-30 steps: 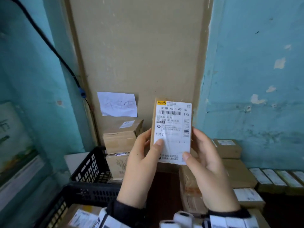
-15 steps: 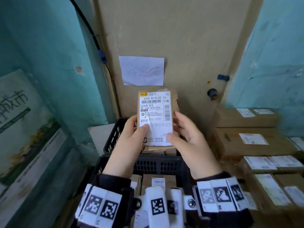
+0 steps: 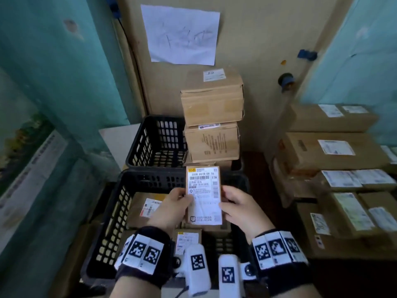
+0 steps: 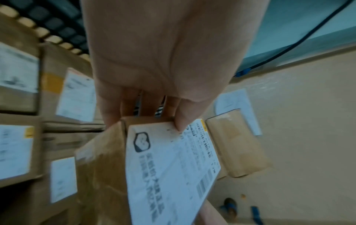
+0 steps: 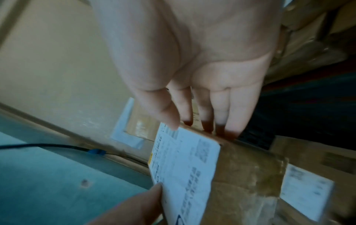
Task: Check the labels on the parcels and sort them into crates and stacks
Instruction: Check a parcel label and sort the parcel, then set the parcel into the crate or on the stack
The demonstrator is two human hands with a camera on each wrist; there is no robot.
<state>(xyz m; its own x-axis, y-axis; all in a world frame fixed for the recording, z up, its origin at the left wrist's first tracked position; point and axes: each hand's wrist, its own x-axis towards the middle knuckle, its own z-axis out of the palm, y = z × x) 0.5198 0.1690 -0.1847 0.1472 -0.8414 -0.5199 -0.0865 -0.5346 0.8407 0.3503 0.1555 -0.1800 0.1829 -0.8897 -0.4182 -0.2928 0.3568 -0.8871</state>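
Note:
Both hands hold one small cardboard parcel with a white shipping label facing up, above the near black crate. My left hand grips its left edge, thumb on the label. My right hand grips its right edge, thumb on the label too. The left wrist view shows the parcel pinched between thumb and fingers. In the right wrist view the parcel sits under my right thumb, fingers behind it. Labelled parcels lie in the near crate.
A second black crate stands behind the near one, with a stack of two brown boxes at its right. Several labelled boxes are stacked at the right. A paper note hangs on the beige board. Teal walls close both sides.
The parcel has come down from in front of the beige board to low over the near crate, still held in both hands. My view has tipped downward and shifted left.

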